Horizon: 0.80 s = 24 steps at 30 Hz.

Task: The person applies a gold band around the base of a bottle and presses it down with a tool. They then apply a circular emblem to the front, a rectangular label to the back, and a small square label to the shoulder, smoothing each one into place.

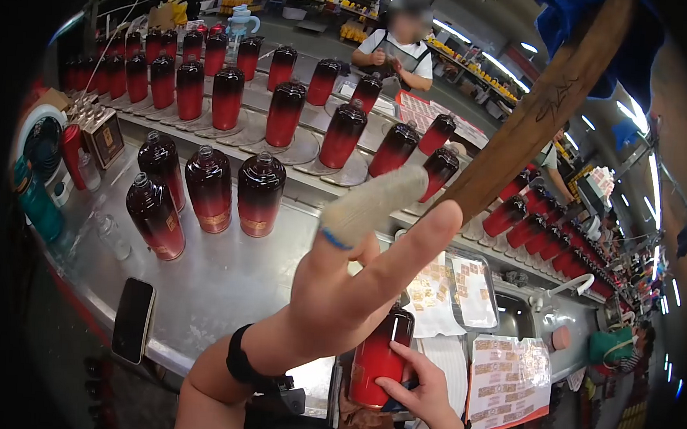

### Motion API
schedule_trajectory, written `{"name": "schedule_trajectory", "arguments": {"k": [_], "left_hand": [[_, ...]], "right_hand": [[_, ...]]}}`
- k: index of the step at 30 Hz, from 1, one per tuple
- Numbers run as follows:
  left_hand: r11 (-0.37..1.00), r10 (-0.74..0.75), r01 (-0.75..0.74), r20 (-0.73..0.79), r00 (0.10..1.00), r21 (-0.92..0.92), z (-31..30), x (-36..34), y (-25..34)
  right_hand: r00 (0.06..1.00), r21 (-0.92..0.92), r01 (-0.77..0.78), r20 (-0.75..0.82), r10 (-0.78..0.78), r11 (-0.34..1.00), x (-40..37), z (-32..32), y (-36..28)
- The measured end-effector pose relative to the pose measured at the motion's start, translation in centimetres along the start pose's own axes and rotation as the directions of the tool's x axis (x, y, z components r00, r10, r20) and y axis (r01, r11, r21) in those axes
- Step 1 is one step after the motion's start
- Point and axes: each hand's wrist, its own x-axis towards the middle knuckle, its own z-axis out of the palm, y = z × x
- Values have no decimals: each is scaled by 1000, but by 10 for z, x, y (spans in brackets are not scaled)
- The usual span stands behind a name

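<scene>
My left hand [356, 269] is raised large in front of the camera, with two fingers stretched out and a pale fabric cover on one of them. Nothing shows between those fingers. Lower down, my right hand [424, 387] holds a red and black bottle [375, 369] by its side, thumb and fingers on the red surface. Part of this bottle is hidden behind my left hand. Three bottles with gold labels, one of them the bottle [260, 199], stand on the metal table [203, 277] beyond my left arm, near another dark red bottle [160, 164].
Several bottles stand on the conveyor [308, 152] across the table. A phone [133, 320] lies at the left edge. Label sheets [509, 383], a tray [474, 293] and a sink [514, 318] are at right. A wooden post [540, 108] slants overhead. A co-worker [396, 52] is behind the conveyor.
</scene>
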Motion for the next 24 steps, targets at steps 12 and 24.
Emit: {"name": "schedule_trajectory", "arguments": {"k": [12, 24], "left_hand": [[841, 251, -406, 408, 878, 358, -21, -1, 38], [811, 560, -498, 163, 812, -308, 4, -26, 53]], "right_hand": [[999, 29, 27, -37, -26, 999, 2, 0, 1], [999, 206, -15, 51, 5, 978, -5, -2, 13]]}}
